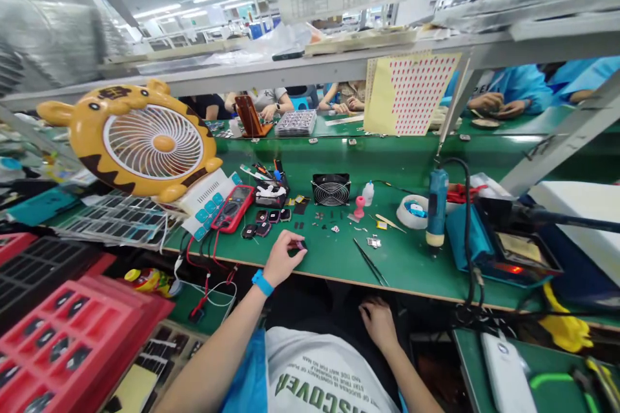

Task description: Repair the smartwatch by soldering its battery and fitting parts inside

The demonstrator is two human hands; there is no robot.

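Note:
Over the front edge of the green bench (329, 264), my left hand (283, 257) pinches a small dark piece with a purplish edge (302, 245) between thumb and fingers; its exact kind is partly hidden. Several small dark square cases (263, 228) lie on the bench just beyond that hand. Below the bench edge, my right hand (378, 321) rests by my lap, fingers loosely apart and holding nothing. Black tweezers (371, 262) lie on the bench above it, near a small silvery part (373, 242).
A tiger-shaped fan (155, 142) and a red multimeter (233, 208) stand at left. Mid-bench are a small black fan (331, 190) and a pink stamp-like item (359, 207). A blue electric screwdriver (436, 206) hangs at right. Red trays (72, 329) sit lower left.

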